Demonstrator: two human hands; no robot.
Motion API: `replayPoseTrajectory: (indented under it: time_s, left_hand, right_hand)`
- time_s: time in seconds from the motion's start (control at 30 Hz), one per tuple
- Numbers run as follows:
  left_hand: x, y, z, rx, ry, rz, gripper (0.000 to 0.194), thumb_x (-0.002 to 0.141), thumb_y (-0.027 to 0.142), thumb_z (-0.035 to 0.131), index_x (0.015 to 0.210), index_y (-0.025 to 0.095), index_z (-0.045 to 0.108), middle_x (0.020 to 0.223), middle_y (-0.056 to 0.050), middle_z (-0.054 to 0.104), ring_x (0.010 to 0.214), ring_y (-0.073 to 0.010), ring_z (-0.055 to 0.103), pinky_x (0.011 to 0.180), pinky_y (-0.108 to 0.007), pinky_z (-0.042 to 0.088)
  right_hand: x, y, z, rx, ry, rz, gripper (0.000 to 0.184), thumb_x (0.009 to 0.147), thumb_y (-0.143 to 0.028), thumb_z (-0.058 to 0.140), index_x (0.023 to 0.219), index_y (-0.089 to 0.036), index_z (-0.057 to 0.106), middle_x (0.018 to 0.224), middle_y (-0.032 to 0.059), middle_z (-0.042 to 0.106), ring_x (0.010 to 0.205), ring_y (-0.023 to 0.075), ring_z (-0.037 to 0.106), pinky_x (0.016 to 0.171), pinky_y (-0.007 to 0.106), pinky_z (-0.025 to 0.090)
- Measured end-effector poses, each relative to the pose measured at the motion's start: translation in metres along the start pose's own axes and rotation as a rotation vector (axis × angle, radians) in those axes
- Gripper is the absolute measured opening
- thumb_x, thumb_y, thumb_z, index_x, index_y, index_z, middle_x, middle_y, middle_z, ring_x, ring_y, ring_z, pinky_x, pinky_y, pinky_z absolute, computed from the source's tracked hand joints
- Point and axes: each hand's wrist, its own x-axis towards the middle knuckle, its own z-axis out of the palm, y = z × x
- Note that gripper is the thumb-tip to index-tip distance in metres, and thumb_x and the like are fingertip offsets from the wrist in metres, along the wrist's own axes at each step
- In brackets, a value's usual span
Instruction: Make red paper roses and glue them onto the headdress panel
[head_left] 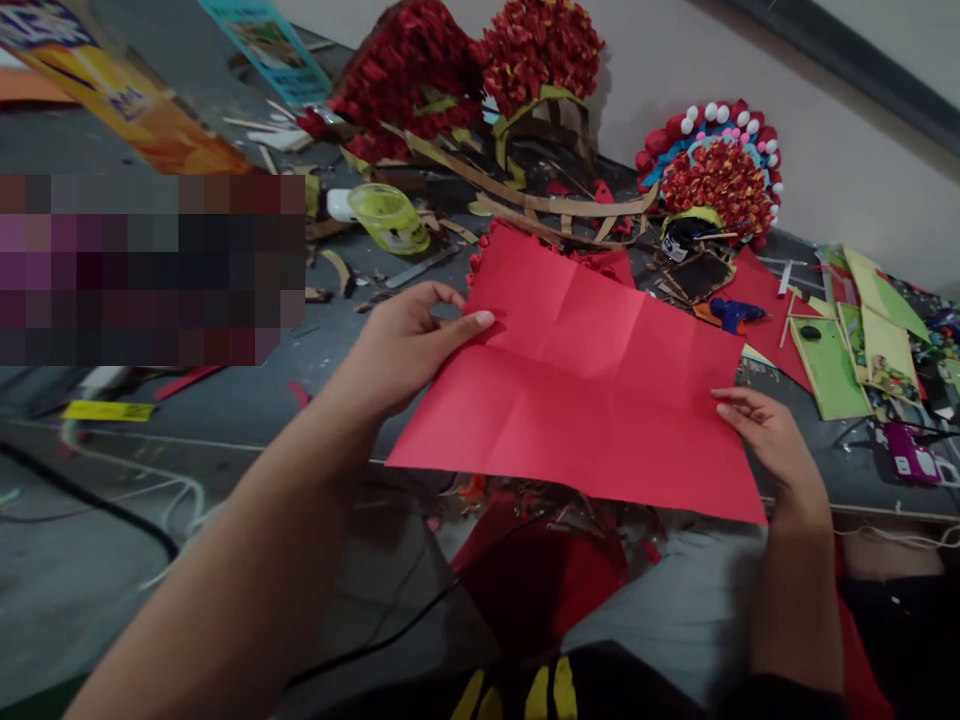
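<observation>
A sheet of red paper (577, 380), marked by a grid of fold creases, is stretched between my two hands above the table's front edge. My left hand (412, 335) pinches its left edge, thumb on top. At the right edge, my right hand (765, 430) grips it between thumb and fingers. Behind the sheet, red crumpled-paper trim and cardboard strips (555, 205) are partly covered by it. More red paper (547, 570) and small scraps lie low, below the sheet near my lap.
Headpieces covered in red paper petals (544, 50) stand at the back by the wall. A blue glue gun (735, 315) and green panels (829, 365) lie to the right. A yellow-green bottle (390, 218) lies at left. A purple device (911, 455) sits near the right edge.
</observation>
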Motion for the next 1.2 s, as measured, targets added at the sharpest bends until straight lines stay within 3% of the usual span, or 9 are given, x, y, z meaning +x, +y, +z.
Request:
replayPoseTrajectory:
  time_s: [0.1,0.2,0.33,0.47,0.57,0.7,0.93,1.07,1.2]
  left_hand:
    - [0.001,0.002,-0.001,-0.037,0.046,-0.074,0.029,0.069,0.032,0.065,0.074,0.021,0.039,0.041,0.01,0.042,0.033,-0.0056,0.03,0.033,-0.014,0.02]
    - [0.0,0.002,-0.002,-0.041,0.071,0.008,0.029,0.066,0.031,0.066,0.065,0.019,0.04,0.045,0.009,0.039,0.039,-0.0044,0.029,0.036,-0.014,0.021]
    - [-0.002,-0.004,-0.003,-0.138,-0.04,0.057,0.026,0.057,0.032,0.07,0.067,0.017,0.051,0.063,0.002,0.057,0.048,-0.0062,0.044,0.042,-0.017,0.034]
    - [-0.005,-0.009,-0.003,-0.222,-0.19,0.009,0.025,0.057,0.031,0.071,0.076,0.018,0.065,0.079,-0.005,0.07,0.067,-0.0149,0.062,0.063,-0.029,0.051]
    - [-0.007,-0.008,-0.001,-0.173,-0.271,-0.005,0.025,0.059,0.035,0.069,0.078,0.019,0.071,0.085,-0.007,0.072,0.079,-0.0193,0.064,0.072,-0.033,0.054]
    - [-0.009,-0.006,0.0,-0.13,-0.344,-0.007,0.031,0.063,0.039,0.068,0.089,0.021,0.072,0.104,-0.007,0.07,0.087,-0.0198,0.064,0.073,-0.031,0.055]
    - [-0.007,-0.011,-0.006,-0.079,-0.397,0.074,0.051,0.056,0.037,0.076,0.102,0.016,0.068,0.111,-0.011,0.067,0.087,-0.0192,0.064,0.066,-0.028,0.057]
    - [-0.006,-0.01,-0.01,-0.111,-0.344,0.097,0.046,0.054,0.033,0.078,0.096,0.017,0.071,0.107,-0.012,0.068,0.078,-0.0178,0.064,0.062,-0.027,0.056]
    - [-0.009,-0.005,-0.011,-0.062,-0.191,0.076,0.044,0.055,0.033,0.075,0.096,0.016,0.073,0.095,-0.009,0.072,0.07,-0.0164,0.061,0.063,-0.028,0.053]
  right_hand:
    - [-0.001,-0.001,0.002,0.006,0.024,0.015,0.031,0.072,-0.046,0.067,0.088,-0.02,0.071,0.077,0.0021,0.068,0.064,0.0126,0.055,0.057,0.024,0.04]
    - [-0.001,0.0,0.002,0.074,0.054,0.067,0.032,0.072,-0.048,0.067,0.089,-0.021,0.071,0.075,0.0015,0.068,0.06,0.0123,0.054,0.054,0.024,0.039]
    - [0.002,0.005,0.0,0.173,0.107,0.064,0.031,0.071,-0.048,0.069,0.09,-0.023,0.072,0.083,0.0017,0.07,0.068,0.0139,0.058,0.061,0.025,0.042]
    - [0.005,0.006,-0.001,0.17,0.177,0.024,0.03,0.07,-0.048,0.07,0.088,-0.023,0.072,0.089,0.0024,0.071,0.077,0.0154,0.06,0.07,0.027,0.045]
    - [0.004,0.004,-0.001,0.149,0.137,0.025,0.039,0.067,-0.048,0.072,0.096,-0.022,0.071,0.085,0.0027,0.07,0.073,0.0155,0.059,0.068,0.028,0.046]
    - [0.001,0.002,0.0,0.184,0.072,0.018,0.051,0.058,-0.041,0.08,0.104,-0.023,0.068,0.084,0.0018,0.069,0.073,0.0151,0.06,0.069,0.029,0.049]
    - [0.001,0.008,-0.005,0.076,0.114,-0.047,0.038,0.061,-0.04,0.079,0.094,-0.023,0.072,0.082,0.003,0.069,0.069,0.0135,0.056,0.065,0.029,0.049]
    - [0.002,0.01,-0.009,0.038,0.136,-0.051,0.041,0.06,-0.042,0.079,0.096,-0.023,0.073,0.072,0.001,0.065,0.061,0.0114,0.051,0.058,0.027,0.046]
    - [0.002,0.006,-0.006,0.008,0.261,-0.1,0.047,0.059,-0.043,0.079,0.101,-0.023,0.072,0.068,-0.0009,0.062,0.059,0.0111,0.049,0.059,0.027,0.046]
